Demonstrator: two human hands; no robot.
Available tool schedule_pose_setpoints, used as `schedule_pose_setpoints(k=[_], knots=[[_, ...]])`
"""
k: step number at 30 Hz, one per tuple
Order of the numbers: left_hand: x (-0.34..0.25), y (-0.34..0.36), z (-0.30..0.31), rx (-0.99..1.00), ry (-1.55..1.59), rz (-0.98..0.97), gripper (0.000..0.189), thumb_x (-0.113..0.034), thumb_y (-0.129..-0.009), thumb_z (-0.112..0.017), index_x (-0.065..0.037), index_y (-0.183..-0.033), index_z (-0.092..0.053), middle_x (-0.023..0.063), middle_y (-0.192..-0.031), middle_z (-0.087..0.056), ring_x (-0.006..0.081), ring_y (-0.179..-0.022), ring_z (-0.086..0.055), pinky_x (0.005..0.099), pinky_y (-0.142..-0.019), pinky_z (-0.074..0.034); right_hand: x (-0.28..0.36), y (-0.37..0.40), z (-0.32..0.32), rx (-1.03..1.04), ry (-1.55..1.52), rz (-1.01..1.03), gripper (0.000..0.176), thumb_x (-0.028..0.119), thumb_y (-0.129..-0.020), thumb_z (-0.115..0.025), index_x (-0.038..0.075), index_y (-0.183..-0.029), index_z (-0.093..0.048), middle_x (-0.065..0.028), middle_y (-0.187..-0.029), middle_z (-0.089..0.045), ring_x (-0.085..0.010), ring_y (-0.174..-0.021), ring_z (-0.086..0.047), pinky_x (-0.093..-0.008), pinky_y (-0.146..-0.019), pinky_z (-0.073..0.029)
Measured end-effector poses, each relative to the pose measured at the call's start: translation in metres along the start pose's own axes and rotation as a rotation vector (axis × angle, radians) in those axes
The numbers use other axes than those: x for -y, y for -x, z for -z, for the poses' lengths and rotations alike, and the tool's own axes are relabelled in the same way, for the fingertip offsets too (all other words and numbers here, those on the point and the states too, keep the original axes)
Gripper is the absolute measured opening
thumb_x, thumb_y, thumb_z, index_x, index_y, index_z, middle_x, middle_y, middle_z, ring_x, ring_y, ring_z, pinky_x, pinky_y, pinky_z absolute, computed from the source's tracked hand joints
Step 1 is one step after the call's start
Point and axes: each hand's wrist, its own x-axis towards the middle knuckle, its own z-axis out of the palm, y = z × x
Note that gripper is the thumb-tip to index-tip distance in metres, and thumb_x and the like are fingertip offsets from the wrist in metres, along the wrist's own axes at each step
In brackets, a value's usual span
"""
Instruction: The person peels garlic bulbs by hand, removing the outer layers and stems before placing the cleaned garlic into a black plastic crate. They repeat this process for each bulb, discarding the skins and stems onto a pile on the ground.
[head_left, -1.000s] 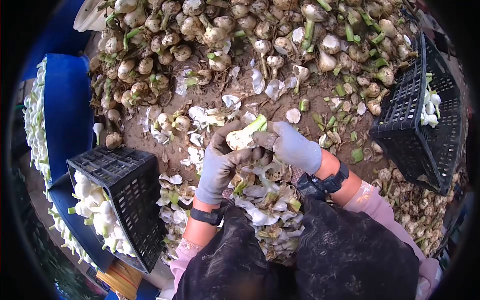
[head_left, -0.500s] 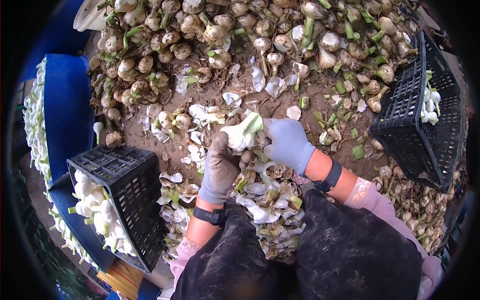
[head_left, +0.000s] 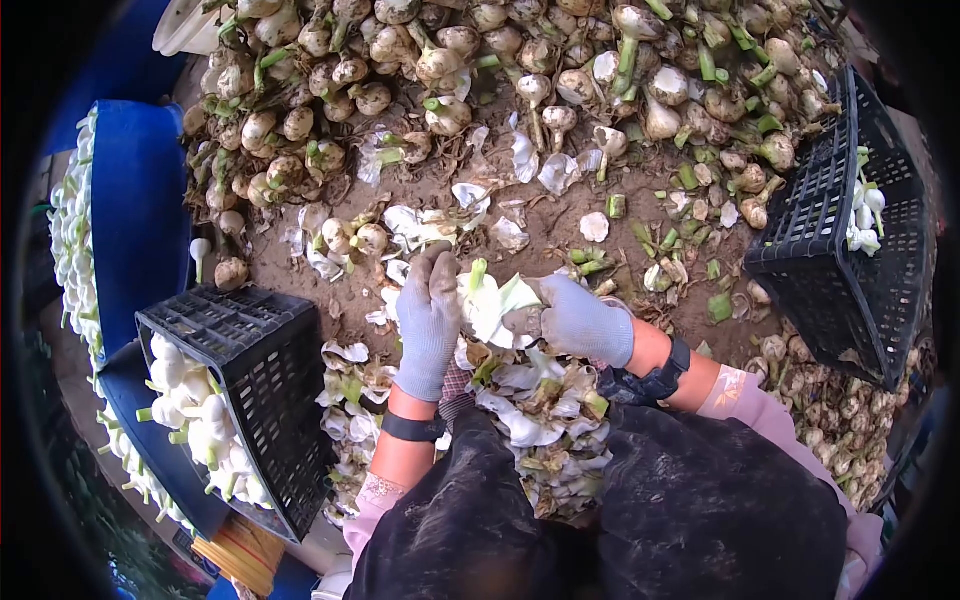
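A pale garlic bulb (head_left: 487,308) with a short green stem sits between my gloved hands, its loose white-green skin flaring to the right. My right hand (head_left: 583,322) grips it from the right, dirty fingertips partly under the skin. My left hand (head_left: 428,325) is close along the bulb's left side, fingers stretched upward and apart from the stem; its thumb is hidden. Below the hands, a heap of peeled skins (head_left: 540,425) lies between my knees. More white peelings (head_left: 410,228) lie on the soil ahead, beside two unpeeled bulbs (head_left: 355,238).
Unpeeled garlic (head_left: 440,62) is piled across the far side. A black crate (head_left: 275,400) of clean bulbs (head_left: 195,405) stands at left, near a blue container (head_left: 138,220). Another black crate (head_left: 810,240) with a few clean bulbs is at right. Cut green stems (head_left: 718,307) litter the soil.
The bulb has turned so its stem points up instead of right. My left hand has rotated and shifted off its hold, while my right hand has moved slightly lower and taken the bulb.
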Motion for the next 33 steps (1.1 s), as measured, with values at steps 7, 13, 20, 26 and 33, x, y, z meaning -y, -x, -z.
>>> schedule_pose_setpoints(k=[7,13,20,26,33], knots=[[-0.014,0.009,-0.013,0.142,0.035,-0.305,0.032,-0.019,-0.093,-0.060,0.001,-0.118,-0.058,0.0082,-0.117,-0.055,0.0104,-0.088,-0.054,0.0238,-0.078,-0.047,0.005,0.002,-0.001,-0.073,0.356,0.115,0.022,0.013,-0.085,-0.060,0.003,-0.105,-0.063,-0.0178,-0.093,-0.068,-0.0277,-0.086,-0.067,-0.0369,-0.077,-0.052],[-0.005,0.017,-0.005,0.285,1.092,0.069,0.028,-0.028,-0.096,-0.055,-0.001,-0.096,-0.057,0.0192,-0.129,-0.055,0.0303,-0.117,-0.054,0.0434,-0.099,-0.046,-0.011,0.010,0.039,-0.401,1.081,0.056,0.027,0.014,-0.074,-0.059,0.004,-0.100,-0.061,-0.0191,-0.090,-0.065,-0.0367,-0.082,-0.064,-0.0460,-0.072,-0.052],[-0.009,-0.006,0.021,-0.033,1.500,0.168,0.035,-0.026,-0.101,-0.045,0.005,-0.115,-0.054,0.0192,-0.130,-0.054,0.0323,-0.124,-0.050,0.0552,-0.109,-0.036,0.010,0.055,0.008,0.592,1.092,-0.071,0.039,0.021,-0.080,-0.064,0.012,-0.118,-0.060,-0.0168,-0.096,-0.067,-0.0342,-0.087,-0.066,-0.0433,-0.075,-0.053],[-0.035,0.011,-0.015,0.260,1.026,0.119,0.040,-0.018,-0.097,-0.053,0.002,-0.131,-0.049,0.0125,-0.124,-0.058,0.0242,-0.114,-0.057,0.0381,-0.104,-0.042,0.029,0.018,0.022,-0.233,0.222,0.379,0.073,0.011,-0.075,-0.078,0.008,-0.138,-0.042,-0.0158,-0.115,-0.061,-0.0258,-0.100,-0.063,-0.0357,-0.085,-0.051],[0.013,-0.048,0.085,-0.490,-0.396,-0.232,0.042,-0.006,-0.082,-0.068,-0.003,-0.123,-0.058,0.0158,-0.109,-0.062,0.0265,-0.095,-0.062,0.0340,-0.084,-0.049,0.075,0.115,0.114,0.185,-0.822,0.845,0.078,0.019,-0.084,-0.069,0.007,-0.148,-0.026,-0.0100,-0.110,-0.059,-0.0151,-0.077,-0.060,-0.0286,-0.064,-0.049]])
